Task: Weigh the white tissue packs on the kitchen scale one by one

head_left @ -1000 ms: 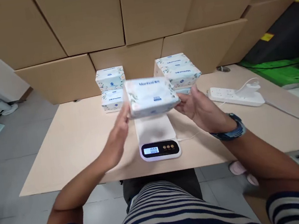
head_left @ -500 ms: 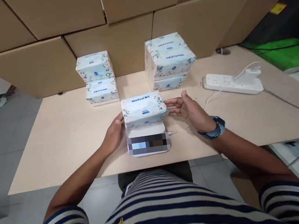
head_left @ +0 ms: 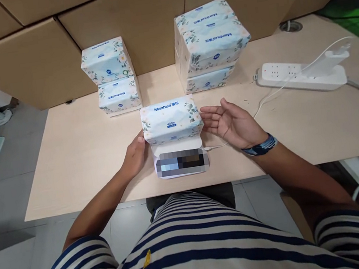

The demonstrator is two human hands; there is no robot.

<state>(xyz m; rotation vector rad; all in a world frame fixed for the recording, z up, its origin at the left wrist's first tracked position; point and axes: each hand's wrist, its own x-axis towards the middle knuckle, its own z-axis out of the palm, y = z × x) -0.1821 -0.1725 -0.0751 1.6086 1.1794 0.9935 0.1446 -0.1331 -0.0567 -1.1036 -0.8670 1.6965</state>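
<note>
A white and blue tissue pack (head_left: 171,120) rests on the white kitchen scale (head_left: 179,157) near the table's front edge. My left hand (head_left: 134,155) lies beside the pack's left end, fingertips touching it, fingers loosely apart. Just to the right of the pack, my right hand (head_left: 231,121) hovers with palm up and fingers stretched out, holding nothing. Behind, two tissue packs (head_left: 109,76) are stacked at the left and a taller stack of tissue packs (head_left: 208,43) stands at the right.
The light wooden table (head_left: 78,153) backs onto a wall of large cardboard boxes (head_left: 125,31). A white power strip (head_left: 301,76) with a plugged charger and cable lies at the right. Grey floor shows to the left.
The tissue pack was held in the air a second ago; it has come down onto the scale. My right hand has let go and opened, and my left hand has loosened.
</note>
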